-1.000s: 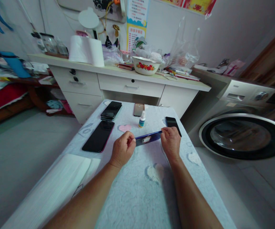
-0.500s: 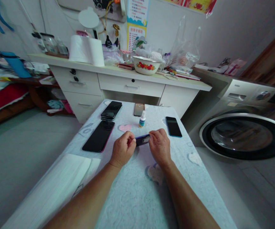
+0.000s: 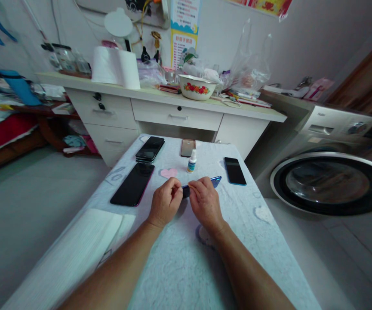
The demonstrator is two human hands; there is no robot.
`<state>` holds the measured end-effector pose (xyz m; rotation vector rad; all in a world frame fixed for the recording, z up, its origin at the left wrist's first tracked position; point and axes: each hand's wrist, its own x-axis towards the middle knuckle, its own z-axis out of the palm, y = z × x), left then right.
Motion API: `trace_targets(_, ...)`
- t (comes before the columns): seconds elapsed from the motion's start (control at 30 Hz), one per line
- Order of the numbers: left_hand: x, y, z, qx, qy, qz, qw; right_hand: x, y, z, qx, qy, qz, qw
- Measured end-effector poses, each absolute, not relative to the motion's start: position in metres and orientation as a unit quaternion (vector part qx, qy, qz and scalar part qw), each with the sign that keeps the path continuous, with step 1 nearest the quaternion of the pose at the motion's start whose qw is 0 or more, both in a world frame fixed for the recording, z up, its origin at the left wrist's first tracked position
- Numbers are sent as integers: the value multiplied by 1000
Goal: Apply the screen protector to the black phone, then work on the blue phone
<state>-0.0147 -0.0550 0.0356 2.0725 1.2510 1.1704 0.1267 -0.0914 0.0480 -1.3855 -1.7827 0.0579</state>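
"Pinching the left end of a blue phone point(image 3: 217, 181), the left hand point(image 3: 165, 203) has its thumb and fingers point(image 3: 173, 184) closed on it, right?"

"Yes, and the phone is tilted above the patterned counter point(image 3: 173, 267), its right end showing past the other hand."

"So what does the right hand point(image 3: 207, 206) do?"

"It is beside the left one, palm down, across the middle of the phone. Its fingers are drawn together at the upper edge, though the view is too small to tell whether they clasp that edge or something thin along it."

"What lies around them?"

"A small white-capped bottle point(image 3: 191, 162) stands upright just beyond the hands, with a brown-edged phone point(image 3: 188, 148) behind it. On the left are a stack of phones point(image 3: 151, 149) and, nearer the person, a large pink-edged phone point(image 3: 132, 185). A blue-edged phone point(image 3: 235, 171) lies on the right, apart from the hands."

"And the near left corner?"

"A pale folded sheet point(image 3: 85, 241) covers part of it. Beyond the far end, a floral bowl point(image 3: 197, 89) sits on a white drawer unit point(image 3: 176, 116), and a washing machine point(image 3: 318, 129) stands to the right."
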Motion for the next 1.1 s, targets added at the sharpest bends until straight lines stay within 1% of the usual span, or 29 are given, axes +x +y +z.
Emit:
trace_targets(0.27,-15,-55,36,751,451,421,234,117,-94,51,-534,-734,47,418)
trace_targets(0.53,-15,-54,35,754,453,423,217,115,-95,52,-519,-748,62,409)
trace_targets(1.1,-15,-54,36,752,453,425,221,130,-92,49,-565,-704,5,431)
